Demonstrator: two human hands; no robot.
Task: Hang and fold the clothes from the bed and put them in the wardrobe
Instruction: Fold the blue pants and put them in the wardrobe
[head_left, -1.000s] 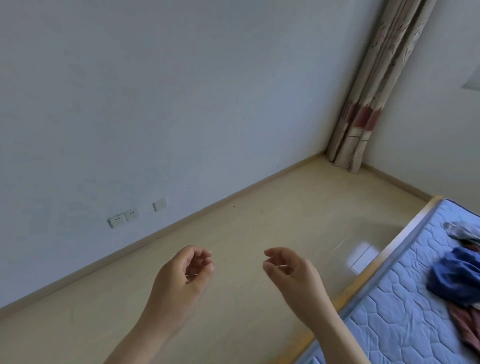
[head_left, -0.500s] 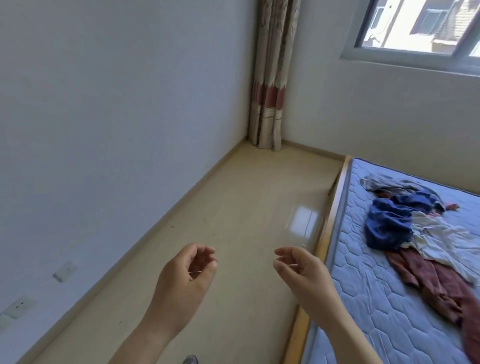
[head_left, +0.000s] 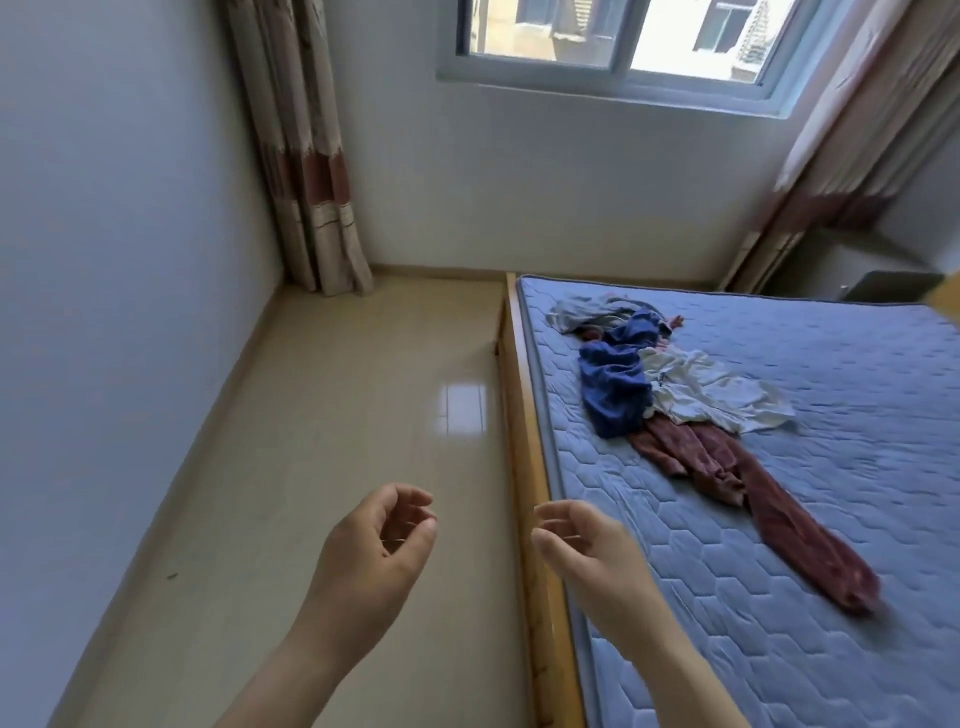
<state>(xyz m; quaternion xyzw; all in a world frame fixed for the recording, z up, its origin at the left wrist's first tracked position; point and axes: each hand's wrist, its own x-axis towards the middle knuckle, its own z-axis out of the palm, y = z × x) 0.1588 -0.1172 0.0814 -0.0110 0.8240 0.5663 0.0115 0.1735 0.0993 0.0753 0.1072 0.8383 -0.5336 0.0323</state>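
Note:
A heap of clothes lies on the blue quilted mattress (head_left: 831, 519) of the bed. It holds a blue garment (head_left: 615, 382), a white garment (head_left: 711, 392), a dark red garment (head_left: 769, 499) stretched toward me and a grey piece (head_left: 582, 312) at the far end. My left hand (head_left: 374, 556) hangs over the floor with loosely curled fingers and holds nothing. My right hand (head_left: 587, 556) floats above the bed's wooden edge (head_left: 524, 441), fingers loosely curled, also holding nothing. Both hands are well short of the clothes. No wardrobe is in view.
A strip of shiny beige floor (head_left: 363, 441) runs between the left wall and the bed. Patterned curtains (head_left: 301, 156) hang in the far corner, and another curtain (head_left: 857, 130) hangs at the right of the window (head_left: 623, 36).
The view has swung right from the wall and floor to the bed, so the whole heap of clothes now shows. Both hands keep the same loose pose in front of me.

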